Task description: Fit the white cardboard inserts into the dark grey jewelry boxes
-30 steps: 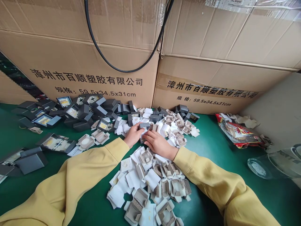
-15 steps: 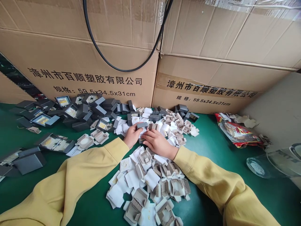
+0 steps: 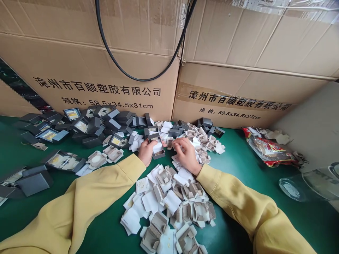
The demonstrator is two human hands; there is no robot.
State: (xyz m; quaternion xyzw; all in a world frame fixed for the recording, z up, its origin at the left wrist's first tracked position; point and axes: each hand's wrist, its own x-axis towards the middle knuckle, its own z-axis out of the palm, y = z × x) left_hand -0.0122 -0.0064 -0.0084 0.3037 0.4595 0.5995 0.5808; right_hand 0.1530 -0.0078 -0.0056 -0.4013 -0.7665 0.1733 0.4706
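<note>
My left hand (image 3: 146, 152) grips a small dark grey box (image 3: 159, 154) by its left side. The box stands open, with pale material inside. Just to its right is my right hand (image 3: 186, 156), apart from the box, its fingers bent and drawn together; whatever is at their tips, if anything, cannot be made out. Below both hands spreads a heap of white cards (image 3: 149, 201) and folded grey-white cardboard inserts (image 3: 200, 211). More inserts (image 3: 210, 141) lie beyond my right hand.
Several dark grey boxes (image 3: 92, 141), some open, are piled at the back left of the green table (image 3: 103, 225). Large cartons (image 3: 106, 70) form a wall behind, with a black cable (image 3: 140, 79) hanging down. A red plastic packet (image 3: 267, 148) and a clear glass (image 3: 315, 181) are at the right.
My right hand has moved off the box to the right, its fingers now bent. In my left hand the box has turned and shows its open inside.
</note>
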